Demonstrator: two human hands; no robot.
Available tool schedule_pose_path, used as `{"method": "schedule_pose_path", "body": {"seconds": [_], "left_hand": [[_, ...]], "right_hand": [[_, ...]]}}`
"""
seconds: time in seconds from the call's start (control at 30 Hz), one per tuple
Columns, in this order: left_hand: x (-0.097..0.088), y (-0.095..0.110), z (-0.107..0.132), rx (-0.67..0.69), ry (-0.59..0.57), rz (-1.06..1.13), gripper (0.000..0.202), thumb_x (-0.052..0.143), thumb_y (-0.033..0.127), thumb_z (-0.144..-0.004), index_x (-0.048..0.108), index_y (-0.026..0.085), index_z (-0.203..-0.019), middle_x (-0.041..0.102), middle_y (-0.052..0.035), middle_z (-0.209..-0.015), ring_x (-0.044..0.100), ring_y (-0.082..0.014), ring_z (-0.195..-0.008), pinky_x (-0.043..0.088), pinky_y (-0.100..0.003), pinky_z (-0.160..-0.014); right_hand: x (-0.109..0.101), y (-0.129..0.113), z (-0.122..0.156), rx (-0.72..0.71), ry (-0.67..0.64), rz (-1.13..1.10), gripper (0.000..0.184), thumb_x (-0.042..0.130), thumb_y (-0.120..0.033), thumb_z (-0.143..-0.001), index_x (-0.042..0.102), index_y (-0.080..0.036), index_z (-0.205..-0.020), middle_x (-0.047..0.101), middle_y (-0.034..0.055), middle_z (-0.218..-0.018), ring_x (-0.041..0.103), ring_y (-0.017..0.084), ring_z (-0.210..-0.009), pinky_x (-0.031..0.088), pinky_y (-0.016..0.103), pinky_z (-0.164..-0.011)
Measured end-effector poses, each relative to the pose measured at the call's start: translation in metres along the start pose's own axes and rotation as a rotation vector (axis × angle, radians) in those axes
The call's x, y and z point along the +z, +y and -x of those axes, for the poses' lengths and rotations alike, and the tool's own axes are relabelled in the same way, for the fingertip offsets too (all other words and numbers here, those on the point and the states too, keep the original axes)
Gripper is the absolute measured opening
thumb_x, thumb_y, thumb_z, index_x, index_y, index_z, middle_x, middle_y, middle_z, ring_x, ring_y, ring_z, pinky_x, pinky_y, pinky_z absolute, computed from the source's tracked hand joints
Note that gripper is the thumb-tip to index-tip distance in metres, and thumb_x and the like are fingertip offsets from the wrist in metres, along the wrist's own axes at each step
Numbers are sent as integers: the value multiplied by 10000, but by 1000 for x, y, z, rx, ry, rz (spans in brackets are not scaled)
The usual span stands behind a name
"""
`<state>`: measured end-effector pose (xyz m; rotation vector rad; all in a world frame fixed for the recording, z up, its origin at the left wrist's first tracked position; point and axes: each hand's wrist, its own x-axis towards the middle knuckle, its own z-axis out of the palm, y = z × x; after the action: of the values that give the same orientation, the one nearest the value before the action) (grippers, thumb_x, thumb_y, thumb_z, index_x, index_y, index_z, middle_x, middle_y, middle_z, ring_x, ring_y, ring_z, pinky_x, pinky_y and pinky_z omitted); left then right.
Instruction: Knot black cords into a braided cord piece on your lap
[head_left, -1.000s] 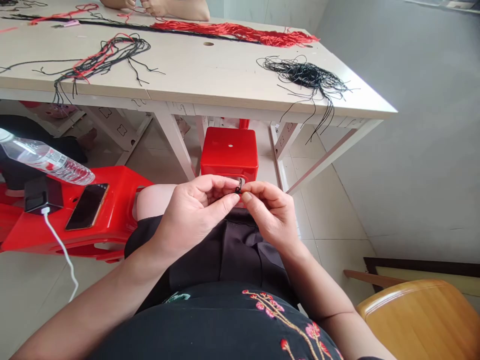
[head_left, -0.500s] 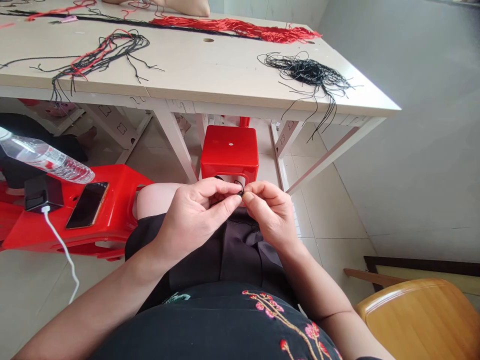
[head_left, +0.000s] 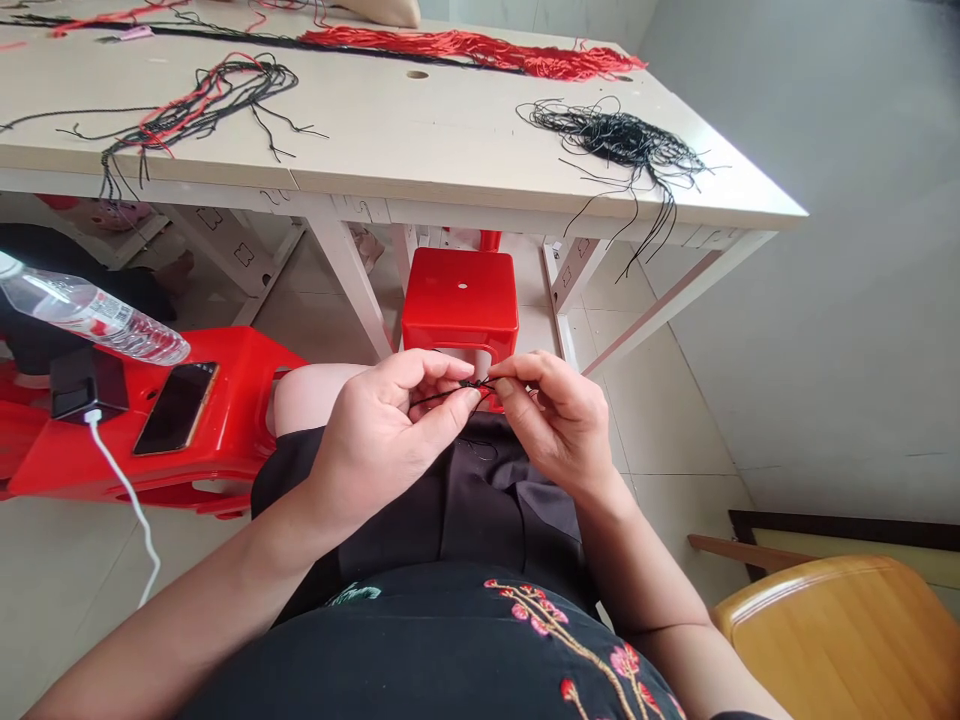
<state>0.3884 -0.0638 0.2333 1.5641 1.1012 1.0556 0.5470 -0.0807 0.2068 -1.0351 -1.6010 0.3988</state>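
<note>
Above my lap, my left hand [head_left: 405,420] pinches a thin black cord [head_left: 474,384] between thumb and forefinger, at a small dark knotted part. My right hand [head_left: 551,415] grips strands of the same cord just to the right, with its thumb and forefinger pressed together. A short stretch of cord shows between the two sets of fingertips. One strand crosses my left palm, and a loose thin end hangs over the dark cloth on my lap. My curled fingers hide the rest of the cord.
On the table [head_left: 420,130] lie a black cord tangle [head_left: 622,138], a black-and-red cord bundle [head_left: 210,95] and red cords [head_left: 480,50]. Red stools [head_left: 461,290] stand below and left; the left one bears a bottle [head_left: 97,310] and phone [head_left: 178,408]. A wooden chair [head_left: 847,640] is right.
My right hand has shifted slightly right and up, away from my left fingertips. More cord now shows between them, and the small upright loop has gone.
</note>
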Motion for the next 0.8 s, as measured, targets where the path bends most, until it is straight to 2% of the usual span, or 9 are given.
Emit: {"method": "schedule_pose_path", "body": {"seconds": [0.13,0.53,0.7,0.8], "left_hand": [[-1,-1,0,-9,0,-54,205,707,284,-713,686,162,-877,715,-65,-893,676,-181,-820,558,-263,-736],[2,-1,-3,18,-44,-4,179,709,260,-716,704,189,-880,724,-28,-849,670,-141,-751,554,-229,-721],[4,6,-6,20,-80,-55,78,691,253,-719,676,186,-755,673,5,-672,611,-108,-587,511,-207,-575],[2,7,-7,-15,-65,-52,97,691,258,-704,633,183,-685,627,19,-614,558,-92,-533,460,-205,-522]], "right_hand": [[-2,0,-1,-30,10,36,131,530,-119,-847,615,-214,-878,663,3,-809,610,101,-711,486,218,-584],[7,3,5,53,21,-84,108,530,-197,-878,618,-234,-930,656,-13,-820,592,75,-621,508,204,-584],[8,1,5,19,30,-53,122,530,-187,-879,620,-240,-942,665,-7,-834,596,87,-656,507,214,-596],[5,0,4,34,42,-9,120,521,-193,-883,626,-232,-927,669,2,-834,592,93,-641,510,233,-608]]}}
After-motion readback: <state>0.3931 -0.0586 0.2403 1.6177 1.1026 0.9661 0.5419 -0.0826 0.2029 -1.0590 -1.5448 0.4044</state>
